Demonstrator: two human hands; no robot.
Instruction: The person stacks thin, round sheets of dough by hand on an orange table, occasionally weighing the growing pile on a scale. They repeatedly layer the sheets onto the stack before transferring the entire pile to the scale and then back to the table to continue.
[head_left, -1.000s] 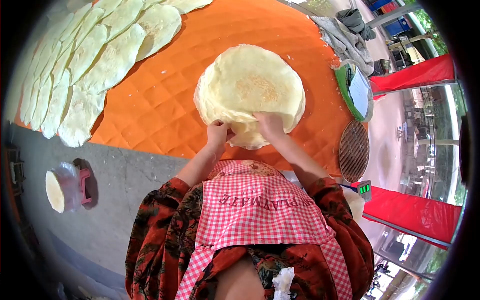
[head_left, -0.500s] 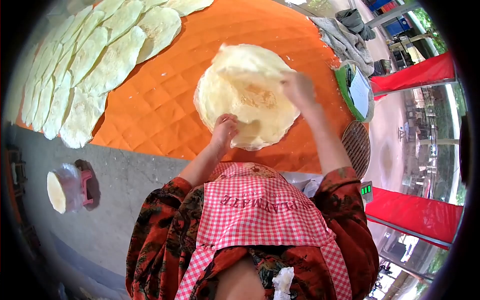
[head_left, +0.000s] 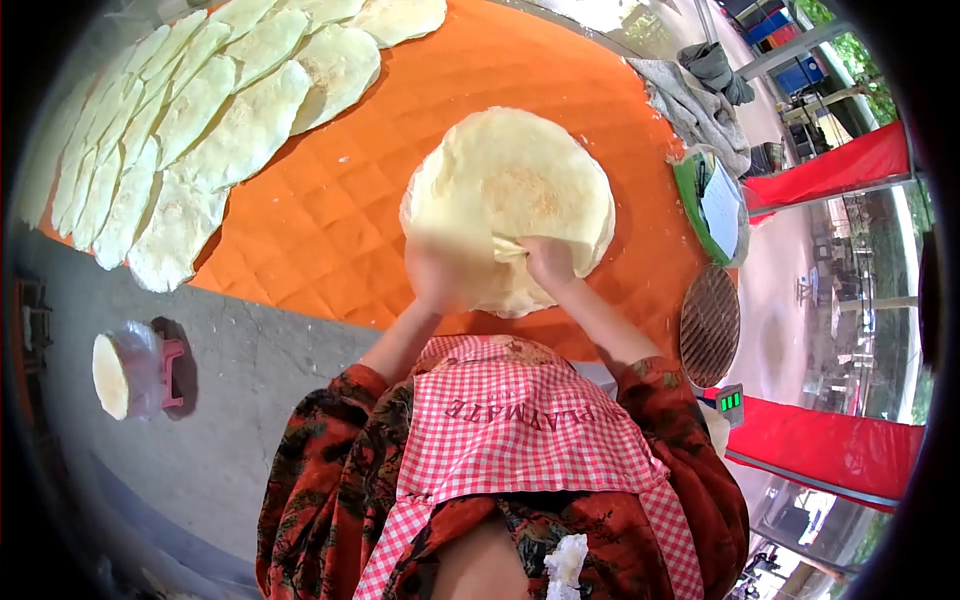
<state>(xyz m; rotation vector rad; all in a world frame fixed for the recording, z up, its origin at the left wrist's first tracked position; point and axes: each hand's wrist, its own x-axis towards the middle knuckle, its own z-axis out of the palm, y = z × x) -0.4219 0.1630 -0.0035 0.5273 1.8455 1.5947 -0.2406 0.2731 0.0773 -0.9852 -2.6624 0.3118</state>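
Observation:
A stack of thin round flatbreads (head_left: 535,170), pale with light brown patches, lies on the orange cloth in front of me. At its near side my right hand (head_left: 552,265) is closed, with the folded edge of the top flatbread pinched in its fingers. My left hand (head_left: 438,275) is over the near left edge of the stack. Motion smears its fingers, so their grip does not show.
Overlapping flatbreads (head_left: 240,125) cover the far left of the orange cloth (head_left: 330,225). On the right are a green-rimmed basket (head_left: 690,195), a round ridged rack (head_left: 710,325) and a grey cloth (head_left: 700,110). A wrapped stack of flatbreads (head_left: 125,370) rests on a pink stool (head_left: 173,372).
My right hand has come down and inward from the stack's right side to its near edge. The lifted top flatbread now lies flatter. My left hand has shifted slightly left and down.

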